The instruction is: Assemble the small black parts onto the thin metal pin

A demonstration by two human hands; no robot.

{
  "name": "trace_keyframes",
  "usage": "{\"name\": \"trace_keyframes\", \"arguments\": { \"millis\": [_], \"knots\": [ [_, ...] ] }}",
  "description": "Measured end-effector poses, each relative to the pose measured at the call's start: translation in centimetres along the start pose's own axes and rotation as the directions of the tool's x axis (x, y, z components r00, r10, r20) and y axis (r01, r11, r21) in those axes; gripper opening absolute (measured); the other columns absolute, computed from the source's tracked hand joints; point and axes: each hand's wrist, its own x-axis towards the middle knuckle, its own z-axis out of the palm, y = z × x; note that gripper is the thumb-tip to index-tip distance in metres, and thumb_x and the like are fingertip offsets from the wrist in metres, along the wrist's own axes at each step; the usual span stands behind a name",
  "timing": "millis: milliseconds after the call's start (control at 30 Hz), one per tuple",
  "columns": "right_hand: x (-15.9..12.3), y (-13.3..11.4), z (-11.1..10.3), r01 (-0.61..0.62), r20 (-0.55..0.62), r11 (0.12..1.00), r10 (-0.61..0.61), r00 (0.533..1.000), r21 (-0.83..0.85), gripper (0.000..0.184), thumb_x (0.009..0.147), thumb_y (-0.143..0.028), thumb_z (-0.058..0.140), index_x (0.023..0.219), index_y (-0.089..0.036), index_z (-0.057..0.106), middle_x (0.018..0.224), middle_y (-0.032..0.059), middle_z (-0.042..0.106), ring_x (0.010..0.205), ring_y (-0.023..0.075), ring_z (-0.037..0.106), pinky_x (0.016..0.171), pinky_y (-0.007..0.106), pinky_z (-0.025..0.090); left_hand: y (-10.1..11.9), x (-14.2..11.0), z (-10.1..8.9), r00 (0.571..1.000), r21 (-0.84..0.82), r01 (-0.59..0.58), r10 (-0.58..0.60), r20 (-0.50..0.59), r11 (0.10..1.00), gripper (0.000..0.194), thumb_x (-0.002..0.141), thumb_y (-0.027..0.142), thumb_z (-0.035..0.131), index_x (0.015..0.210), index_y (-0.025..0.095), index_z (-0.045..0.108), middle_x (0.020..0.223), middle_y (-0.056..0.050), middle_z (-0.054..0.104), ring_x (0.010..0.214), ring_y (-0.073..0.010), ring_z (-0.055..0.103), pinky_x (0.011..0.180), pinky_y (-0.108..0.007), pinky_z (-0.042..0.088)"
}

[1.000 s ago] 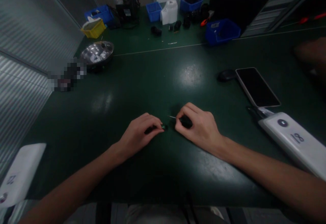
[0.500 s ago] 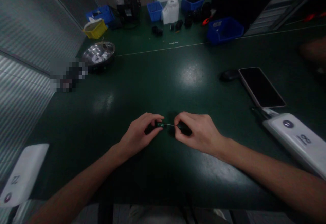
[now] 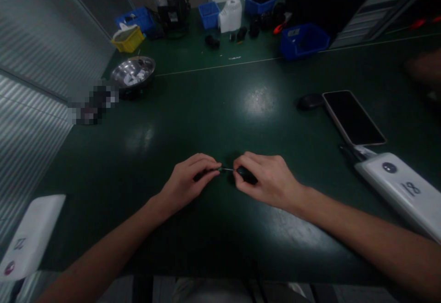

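My left hand [image 3: 190, 177] is closed, thumb and fingertips pinching a small green piece [image 3: 219, 169] that is mostly covered. A thin metal rod [image 3: 228, 169] runs from this piece to the right. My right hand [image 3: 263, 177] pinches the rod's other end between thumb and forefinger. Within the curl of the right hand it is dark, and I cannot make out whether something more is held there. Both hands are low over the dark green table [image 3: 206, 124], close together with a short stretch of rod between them.
To the right lie a phone [image 3: 354, 117], a black computer mouse [image 3: 310, 102] and a white device [image 3: 401, 188]. Another white device [image 3: 32, 236] is at left. A metal bowl [image 3: 132, 71], a yellow bin [image 3: 128, 39] and blue bins [image 3: 303, 41] stand farther back. Another person's blurred hand [image 3: 425, 69] shows at right.
My left thumb and fingers have closed tighter on the green piece and now cover more of it. My right hand has shifted very slightly left.
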Motion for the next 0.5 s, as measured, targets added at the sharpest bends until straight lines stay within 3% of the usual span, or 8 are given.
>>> {"name": "trace_keyframes", "arguments": {
  "millis": [233,500],
  "knots": [
    [-0.05,0.25,-0.08,0.015,-0.017,0.993,-0.013,1.000,0.120,0.010,0.098,-0.027,0.054,0.101,-0.019,0.060,0.087,-0.0012,0.062,0.071,0.0097,0.058,0.063,0.024,0.038,-0.11,0.11,-0.12,1.000,-0.055,-0.019,0.018,-0.023,0.998,0.018,0.095,0.015,0.065,0.112,0.018,0.072,0.110,-0.007,0.071,0.102,-0.0156,0.069,0.091,-0.029,0.057],
    [-0.05,0.03,-0.01,0.091,0.077,0.996,-0.091,0.993,0.013,0.015,0.101,-0.027,0.048,0.098,-0.019,0.060,0.085,-0.0007,0.059,0.069,0.0108,0.055,0.059,0.026,0.034,-0.06,-0.10,0.61,0.986,0.116,-0.167,0.163,0.046,0.979,0.026,0.097,0.013,0.062,0.122,0.017,0.067,0.113,-0.007,0.069,0.102,-0.0155,0.065,0.089,-0.029,0.056]
  ]
}}
